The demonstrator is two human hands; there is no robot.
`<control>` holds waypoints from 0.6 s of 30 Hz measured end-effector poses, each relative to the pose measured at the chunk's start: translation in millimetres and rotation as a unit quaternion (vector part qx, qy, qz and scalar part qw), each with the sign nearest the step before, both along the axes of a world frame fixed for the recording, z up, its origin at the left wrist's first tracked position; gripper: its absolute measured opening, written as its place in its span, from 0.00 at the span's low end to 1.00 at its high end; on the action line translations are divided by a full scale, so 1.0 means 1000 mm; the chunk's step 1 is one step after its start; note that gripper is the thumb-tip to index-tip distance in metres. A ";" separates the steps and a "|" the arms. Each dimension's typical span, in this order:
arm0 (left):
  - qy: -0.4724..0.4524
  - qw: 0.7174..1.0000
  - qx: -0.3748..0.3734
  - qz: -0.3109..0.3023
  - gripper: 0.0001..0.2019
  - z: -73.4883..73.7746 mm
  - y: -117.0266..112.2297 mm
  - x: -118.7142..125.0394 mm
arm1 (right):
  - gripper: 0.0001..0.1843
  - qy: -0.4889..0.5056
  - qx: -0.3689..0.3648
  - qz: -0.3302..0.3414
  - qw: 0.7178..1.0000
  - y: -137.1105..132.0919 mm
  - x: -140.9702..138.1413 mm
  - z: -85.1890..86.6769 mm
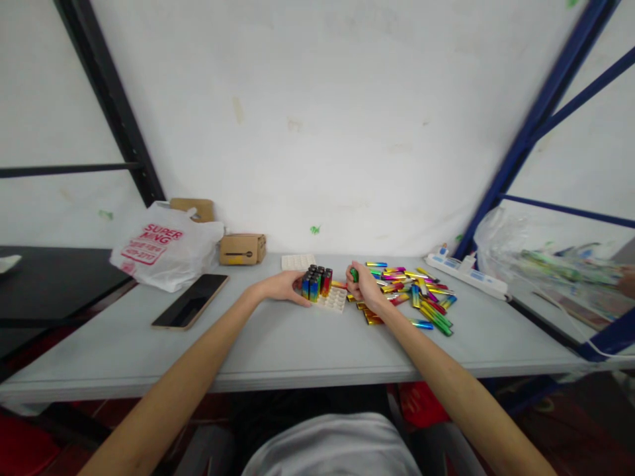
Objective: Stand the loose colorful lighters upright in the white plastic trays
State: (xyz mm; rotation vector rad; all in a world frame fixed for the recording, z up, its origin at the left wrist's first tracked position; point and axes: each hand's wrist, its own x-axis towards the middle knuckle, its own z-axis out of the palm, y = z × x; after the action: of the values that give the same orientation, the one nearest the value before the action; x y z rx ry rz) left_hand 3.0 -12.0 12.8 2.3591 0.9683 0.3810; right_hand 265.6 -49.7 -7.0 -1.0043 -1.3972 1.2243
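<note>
Several shiny, multicoloured lighters with dark tops stand upright in the left part of a pale tray with rows of pockets. My left hand is wrapped round the left side of this group, thumb in front and fingers behind. Just right of the tray, my right hand is closed round a lighter with a green end; the rest of it is hidden in the fist. Beside and behind my right hand lies a loose pile of lighters in gold, red, blue, green and purple.
A second pale tray lies near the wall. On the left are a phone, a white plastic bag and a small cardboard box. A white power strip runs along the right, by a blue metal post.
</note>
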 end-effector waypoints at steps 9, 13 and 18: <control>-0.002 1.000 0.004 0.000 0.37 0.002 -0.001 0.001 | 0.16 -0.024 0.016 -0.046 0.999 -0.004 -0.004 -0.003; -0.002 1.000 0.005 0.002 0.36 0.001 0.000 0.001 | 0.13 -0.003 -0.003 -0.046 0.999 -0.005 -0.005 -0.002; -0.010 1.000 -0.001 -0.007 0.36 0.000 0.000 0.001 | 0.15 0.030 -0.015 -0.036 0.999 -0.004 -0.004 0.000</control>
State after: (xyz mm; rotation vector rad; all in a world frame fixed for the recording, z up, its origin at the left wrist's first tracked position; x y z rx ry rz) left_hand 4.0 -12.4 13.2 2.3547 0.9417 0.3981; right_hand 261.8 -54.1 -6.8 -1.0220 -1.2892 1.2146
